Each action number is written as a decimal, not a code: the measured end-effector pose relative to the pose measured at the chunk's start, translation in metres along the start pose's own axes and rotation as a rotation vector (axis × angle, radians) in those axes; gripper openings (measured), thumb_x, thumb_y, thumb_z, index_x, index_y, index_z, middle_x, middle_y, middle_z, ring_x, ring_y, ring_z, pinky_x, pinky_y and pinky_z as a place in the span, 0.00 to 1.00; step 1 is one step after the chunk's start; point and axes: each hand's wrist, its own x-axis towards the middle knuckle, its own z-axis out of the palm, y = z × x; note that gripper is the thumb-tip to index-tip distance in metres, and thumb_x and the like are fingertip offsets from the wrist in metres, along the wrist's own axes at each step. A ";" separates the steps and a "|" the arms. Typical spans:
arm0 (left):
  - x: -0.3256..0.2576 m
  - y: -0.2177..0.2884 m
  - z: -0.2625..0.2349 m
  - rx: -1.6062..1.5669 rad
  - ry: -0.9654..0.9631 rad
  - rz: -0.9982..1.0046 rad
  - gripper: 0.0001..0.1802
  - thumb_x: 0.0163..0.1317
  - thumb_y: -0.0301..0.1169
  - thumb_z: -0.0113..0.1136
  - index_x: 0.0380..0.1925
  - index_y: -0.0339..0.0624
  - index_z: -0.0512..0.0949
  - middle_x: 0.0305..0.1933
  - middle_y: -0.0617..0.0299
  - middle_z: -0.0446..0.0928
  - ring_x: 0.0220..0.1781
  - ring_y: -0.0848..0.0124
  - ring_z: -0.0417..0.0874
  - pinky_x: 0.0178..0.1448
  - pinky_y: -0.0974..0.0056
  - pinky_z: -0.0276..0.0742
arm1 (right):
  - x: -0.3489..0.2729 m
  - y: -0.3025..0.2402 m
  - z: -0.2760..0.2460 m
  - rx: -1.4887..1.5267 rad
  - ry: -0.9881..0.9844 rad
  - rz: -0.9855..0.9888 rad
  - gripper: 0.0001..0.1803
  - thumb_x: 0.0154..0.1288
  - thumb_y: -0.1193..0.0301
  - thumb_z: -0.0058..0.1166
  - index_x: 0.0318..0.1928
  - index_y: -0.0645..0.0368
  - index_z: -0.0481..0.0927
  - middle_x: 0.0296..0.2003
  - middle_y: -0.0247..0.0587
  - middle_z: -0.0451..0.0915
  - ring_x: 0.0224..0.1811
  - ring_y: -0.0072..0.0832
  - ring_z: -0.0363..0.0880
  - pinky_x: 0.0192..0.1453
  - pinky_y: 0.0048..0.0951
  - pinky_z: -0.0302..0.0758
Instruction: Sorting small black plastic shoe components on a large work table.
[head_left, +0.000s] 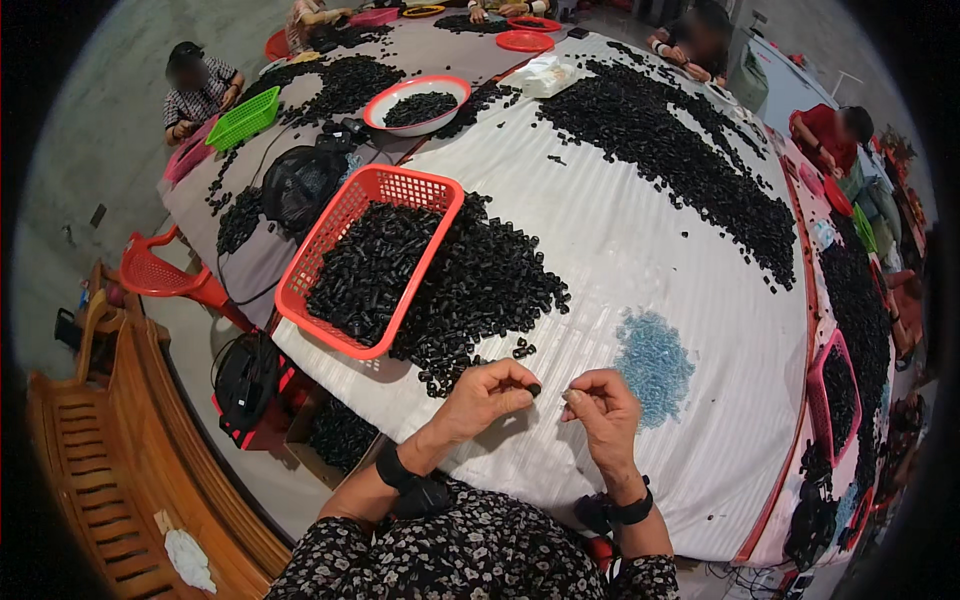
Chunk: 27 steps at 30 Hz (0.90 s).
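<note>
2 hands (545, 400) pinch small black parts (535, 389) over bare white table (600, 250) beside the red basket (370, 260).

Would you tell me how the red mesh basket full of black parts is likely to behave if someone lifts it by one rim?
The red basket is heaped with small black parts, so it is probably heavy for its size. Its thin slotted plastic walls may flex. It sits tilted on the loose pile, so parts would likely spill if tipped further.

Left hand (487, 395) pinches 1 small black plastic piece (534, 389) at its fingertips; right hand (602, 408) is curled just beside it. Near them lie a heap of loose black plastic pieces (480, 285), a red plastic mesh basket (349, 208) and a small pile of pale blue plastic bits (652, 362) on the white corrugated tabletop (640, 240).
</note>
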 end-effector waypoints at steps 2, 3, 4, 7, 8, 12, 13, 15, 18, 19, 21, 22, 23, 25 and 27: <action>-0.003 0.003 0.005 -0.042 -0.017 0.011 0.09 0.59 0.25 0.59 0.39 0.35 0.76 0.34 0.66 0.77 0.33 0.81 0.76 0.40 0.76 0.73 | 0.000 -0.002 0.006 0.053 -0.068 0.024 0.06 0.62 0.79 0.52 0.39 0.65 0.73 0.31 0.34 0.74 0.28 0.16 0.74 0.33 0.19 0.75; -0.004 0.004 0.006 -0.041 -0.027 0.007 0.09 0.58 0.25 0.59 0.39 0.36 0.76 0.34 0.67 0.76 0.33 0.82 0.75 0.39 0.77 0.72 | 0.000 -0.003 0.009 0.039 -0.076 0.026 0.05 0.61 0.79 0.52 0.38 0.64 0.73 0.31 0.33 0.74 0.28 0.15 0.73 0.32 0.17 0.73; -0.005 0.006 0.008 -0.040 -0.039 0.004 0.09 0.58 0.24 0.58 0.39 0.36 0.76 0.33 0.68 0.76 0.33 0.83 0.74 0.39 0.77 0.71 | -0.001 -0.002 0.011 0.039 -0.075 0.026 0.05 0.61 0.79 0.52 0.38 0.64 0.73 0.31 0.33 0.74 0.28 0.15 0.73 0.32 0.17 0.73; -0.008 0.007 0.010 -0.046 -0.056 -0.028 0.09 0.58 0.24 0.58 0.39 0.36 0.76 0.33 0.69 0.76 0.32 0.84 0.73 0.38 0.78 0.71 | -0.001 -0.001 0.011 -0.009 -0.112 0.020 0.04 0.61 0.79 0.53 0.37 0.64 0.73 0.31 0.31 0.74 0.28 0.14 0.71 0.31 0.17 0.70; -0.009 0.005 0.010 -0.047 -0.056 -0.030 0.09 0.58 0.24 0.58 0.39 0.36 0.76 0.33 0.69 0.76 0.32 0.84 0.73 0.38 0.78 0.71 | -0.002 0.000 0.010 -0.125 -0.114 -0.008 0.04 0.60 0.79 0.52 0.36 0.64 0.74 0.30 0.31 0.74 0.27 0.14 0.70 0.31 0.18 0.69; -0.008 -0.001 0.008 0.042 0.015 0.017 0.09 0.57 0.24 0.59 0.38 0.35 0.75 0.31 0.69 0.75 0.31 0.85 0.72 0.34 0.78 0.69 | -0.001 -0.003 0.010 -0.523 -0.155 -0.214 0.07 0.56 0.81 0.51 0.37 0.64 0.75 0.27 0.35 0.71 0.25 0.18 0.69 0.29 0.21 0.68; -0.008 -0.001 0.008 0.070 0.049 0.040 0.09 0.56 0.25 0.60 0.37 0.35 0.75 0.30 0.70 0.74 0.30 0.86 0.72 0.32 0.79 0.69 | -0.001 -0.005 0.013 -0.523 -0.156 -0.213 0.07 0.56 0.81 0.51 0.37 0.64 0.75 0.27 0.35 0.71 0.25 0.18 0.69 0.29 0.21 0.68; -0.008 -0.001 0.007 0.100 0.058 0.031 0.09 0.56 0.25 0.61 0.37 0.35 0.75 0.30 0.70 0.74 0.30 0.86 0.72 0.32 0.79 0.69 | -0.002 -0.010 0.020 -0.612 -0.195 -0.301 0.10 0.54 0.82 0.50 0.39 0.63 0.75 0.27 0.38 0.70 0.24 0.21 0.69 0.29 0.22 0.68; -0.008 -0.004 0.006 0.074 0.079 0.007 0.09 0.56 0.26 0.62 0.36 0.36 0.75 0.30 0.70 0.73 0.29 0.85 0.72 0.32 0.79 0.69 | -0.002 -0.006 0.019 -0.628 -0.196 -0.288 0.11 0.54 0.82 0.50 0.39 0.63 0.75 0.28 0.39 0.71 0.24 0.22 0.69 0.29 0.22 0.68; -0.009 -0.006 0.005 0.018 0.091 -0.007 0.10 0.56 0.27 0.62 0.36 0.37 0.75 0.30 0.69 0.73 0.29 0.84 0.72 0.33 0.78 0.70 | -0.002 -0.005 0.019 -0.627 -0.198 -0.287 0.11 0.54 0.82 0.50 0.39 0.63 0.75 0.28 0.39 0.71 0.24 0.22 0.69 0.29 0.22 0.68; -0.008 -0.012 0.004 -0.020 0.099 0.008 0.09 0.56 0.26 0.61 0.36 0.36 0.75 0.31 0.68 0.74 0.31 0.84 0.73 0.34 0.78 0.71 | -0.001 -0.002 0.017 -0.592 -0.199 -0.269 0.09 0.55 0.82 0.50 0.38 0.64 0.75 0.28 0.38 0.72 0.24 0.20 0.70 0.29 0.22 0.68; -0.008 -0.012 0.005 -0.056 0.106 0.024 0.08 0.57 0.25 0.60 0.36 0.35 0.75 0.31 0.67 0.75 0.32 0.84 0.74 0.35 0.78 0.72 | -0.002 0.002 0.016 -0.593 -0.199 -0.268 0.09 0.55 0.82 0.50 0.38 0.64 0.75 0.28 0.38 0.72 0.24 0.20 0.70 0.29 0.22 0.68; -0.008 -0.011 0.007 -0.058 0.106 0.023 0.08 0.57 0.25 0.60 0.36 0.35 0.75 0.31 0.67 0.75 0.32 0.84 0.74 0.35 0.78 0.72 | -0.003 0.007 0.014 -0.508 -0.163 -0.205 0.07 0.56 0.81 0.51 0.37 0.64 0.74 0.28 0.37 0.72 0.25 0.19 0.70 0.29 0.21 0.69; -0.007 -0.006 0.012 -0.206 0.101 0.045 0.08 0.58 0.25 0.58 0.37 0.34 0.75 0.33 0.64 0.77 0.35 0.81 0.77 0.40 0.76 0.75 | -0.003 0.010 0.011 -0.423 -0.129 -0.140 0.06 0.57 0.80 0.52 0.37 0.64 0.74 0.29 0.36 0.73 0.25 0.17 0.70 0.30 0.20 0.69; -0.008 -0.007 0.009 -0.161 0.076 0.025 0.08 0.60 0.25 0.56 0.39 0.34 0.74 0.36 0.62 0.77 0.38 0.79 0.78 0.43 0.74 0.75 | -0.002 0.007 0.007 -0.290 -0.118 -0.012 0.05 0.60 0.78 0.53 0.35 0.64 0.72 0.29 0.32 0.74 0.27 0.15 0.72 0.32 0.17 0.72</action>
